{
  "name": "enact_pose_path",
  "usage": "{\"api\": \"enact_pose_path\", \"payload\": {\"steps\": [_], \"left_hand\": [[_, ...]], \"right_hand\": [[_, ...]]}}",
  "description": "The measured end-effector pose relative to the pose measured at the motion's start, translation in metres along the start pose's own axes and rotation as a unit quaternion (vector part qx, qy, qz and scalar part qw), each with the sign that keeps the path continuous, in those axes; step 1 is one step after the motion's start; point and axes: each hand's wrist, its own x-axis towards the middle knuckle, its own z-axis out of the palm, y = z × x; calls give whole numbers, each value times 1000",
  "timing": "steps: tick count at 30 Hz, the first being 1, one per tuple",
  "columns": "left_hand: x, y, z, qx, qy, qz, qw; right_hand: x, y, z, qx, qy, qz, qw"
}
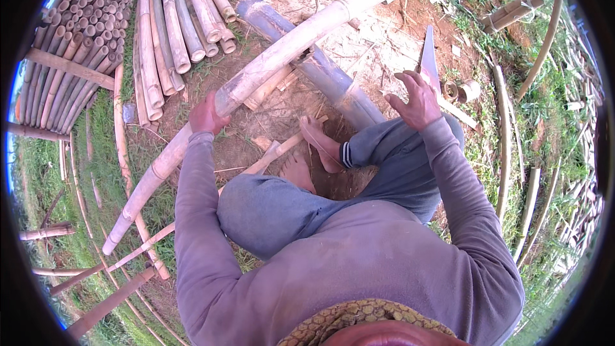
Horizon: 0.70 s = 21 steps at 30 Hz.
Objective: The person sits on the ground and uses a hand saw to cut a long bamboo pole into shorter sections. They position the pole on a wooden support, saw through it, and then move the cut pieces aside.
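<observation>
- While the L hand (208,115) is clamped round the long bamboo pole (282,57), the R hand (419,104) is off it, fingers spread, near the handsaw (428,54).
- Pole pos.: diagonal, crossing above the thick bamboo log (339,93), near end out to lower L.
- Rec.: keep L grip firm, wrist in line w/ arm; steady pole vs. roll before applying force.
- Rec.: keep bare feet (325,147) clear of pole & saw teeth.
- Hidden: L fingertips, under pole; saw handle, approx. behind R hand.
- Cut off: pole's far end, at top edge.
- Unclear: pole/log contact; whether R hand touches saw.
</observation>
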Motion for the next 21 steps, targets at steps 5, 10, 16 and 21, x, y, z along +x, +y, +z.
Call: {"api": "enact_pose_path", "payload": {"steps": [5, 10, 16, 21], "left_hand": [[-6, 22, -4, 37, -24, -47, 998], [-16, 26, -20, 15, -31, -66, 997], [-27, 32, -89, -184, 162, 22, 969], [-107, 116, -313, -240, 467, 163, 835]], "right_hand": [[-15, 11, 15, -40, 34, 18, 998], [-14, -6, 35, -46, -147, -4, 988], [-13, -26, -8, 164, 10, -84, 983], [-49, -117, -212, 282, 389, -349, 805]]}}
